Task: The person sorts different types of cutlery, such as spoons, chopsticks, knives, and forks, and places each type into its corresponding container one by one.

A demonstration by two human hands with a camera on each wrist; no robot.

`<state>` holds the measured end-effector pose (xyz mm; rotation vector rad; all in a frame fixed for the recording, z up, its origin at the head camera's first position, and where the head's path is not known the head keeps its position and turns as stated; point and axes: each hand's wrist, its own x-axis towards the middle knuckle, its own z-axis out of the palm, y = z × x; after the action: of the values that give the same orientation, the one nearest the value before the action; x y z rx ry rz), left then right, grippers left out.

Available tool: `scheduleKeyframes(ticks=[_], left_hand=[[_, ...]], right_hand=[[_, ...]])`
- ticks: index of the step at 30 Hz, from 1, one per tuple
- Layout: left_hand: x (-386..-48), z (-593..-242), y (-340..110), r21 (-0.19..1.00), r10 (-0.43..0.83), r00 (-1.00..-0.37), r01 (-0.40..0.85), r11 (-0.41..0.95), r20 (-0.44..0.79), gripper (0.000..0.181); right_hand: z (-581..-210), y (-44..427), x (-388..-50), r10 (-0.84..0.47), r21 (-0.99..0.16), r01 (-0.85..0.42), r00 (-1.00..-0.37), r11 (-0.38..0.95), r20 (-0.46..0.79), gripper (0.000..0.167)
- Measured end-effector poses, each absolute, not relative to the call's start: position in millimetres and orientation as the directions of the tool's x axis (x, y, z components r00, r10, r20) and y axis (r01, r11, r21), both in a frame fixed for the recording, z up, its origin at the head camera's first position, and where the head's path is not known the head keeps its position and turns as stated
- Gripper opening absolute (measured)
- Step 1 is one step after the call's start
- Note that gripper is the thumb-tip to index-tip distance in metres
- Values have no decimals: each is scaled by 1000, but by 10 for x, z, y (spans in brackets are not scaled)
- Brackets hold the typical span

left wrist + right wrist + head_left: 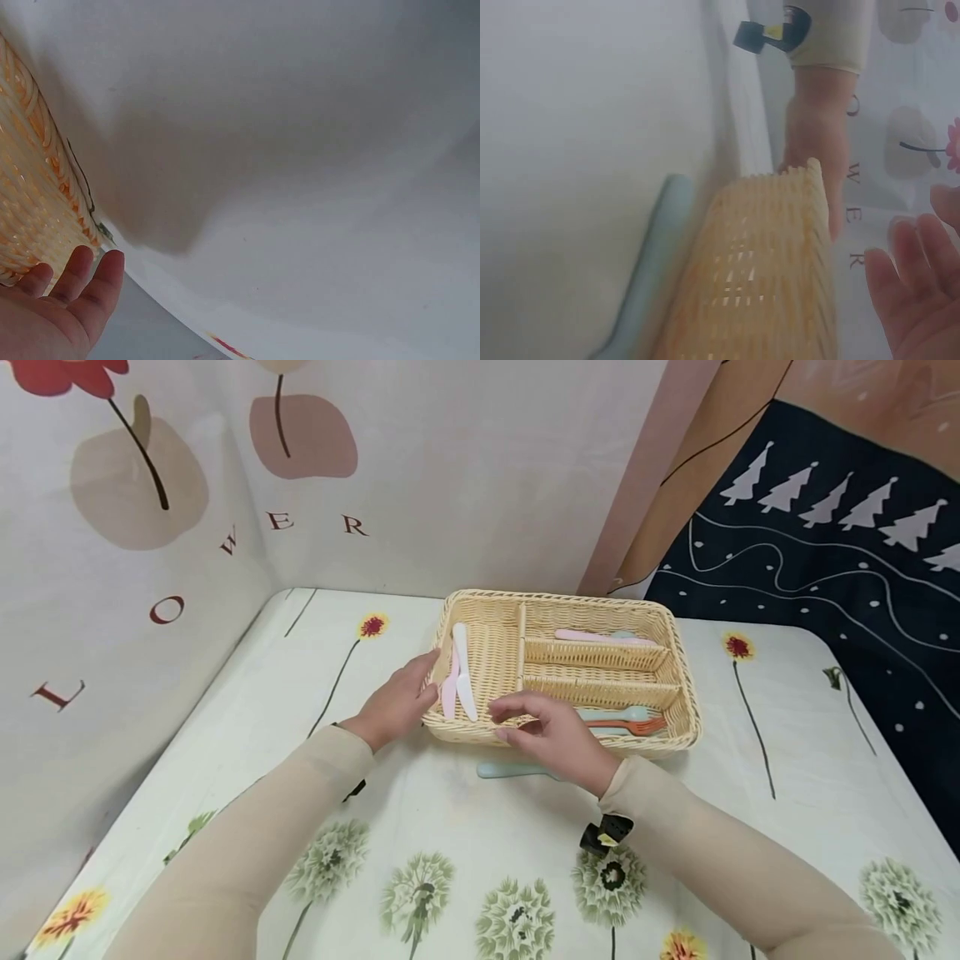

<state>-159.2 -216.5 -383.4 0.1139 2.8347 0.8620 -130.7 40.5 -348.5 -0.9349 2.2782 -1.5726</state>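
A woven basket (480,597) with dividers sits on the table. My left hand (397,697) is at its left side, fingers extended by the rim; whether they touch it I cannot tell. My right hand (558,739) hovers over the front rim, fingers slightly bent, holding nothing visible. In the left compartment lie a white knife (462,672) and a pink knife (449,692). The front right compartment holds an orange fork (647,726) and a light blue fork (637,713). A light blue utensil (506,770) lies on the table before the basket, its far end hidden by my right hand.
A pink utensil (588,636) and something pale blue lie in the back right compartment. The table (420,810) has a flower-printed cloth. Behind it hangs a white printed curtain (450,477), with a dark tree-patterned cloth (817,552) at the right.
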Motion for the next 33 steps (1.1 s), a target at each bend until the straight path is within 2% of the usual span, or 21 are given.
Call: scheduleKeyframes(ticks=[8,16,24,27,33], left_hand=[[-1610,-3848,-2173,554,124,-982,23,832,-145,63],[-1610,-3850,-2174,560,126,-981,22,828,-148,63],[-1605,-3846,-2182,563,132,-981,29,826,-144,63],[-1599,-3833,-2179,562,131,-981,29,827,-142,63],[-1591,-3823,-2180,555,130,-981,29,831,-143,63]], right_hand=[[-3596,524,-1218,-667,-898,-356,-739,259,101,31],[-3715,675,-1149,-705,-797,-461,-706,389,64,32],[-3870,759,-1110,-742,-639,-630,-657,442,134,36],[-3902,775,-1101,-736,-590,-646,-666,485,124,37],[-3914,778,-1095,-692,-572,-588,-721,572,49,38]])
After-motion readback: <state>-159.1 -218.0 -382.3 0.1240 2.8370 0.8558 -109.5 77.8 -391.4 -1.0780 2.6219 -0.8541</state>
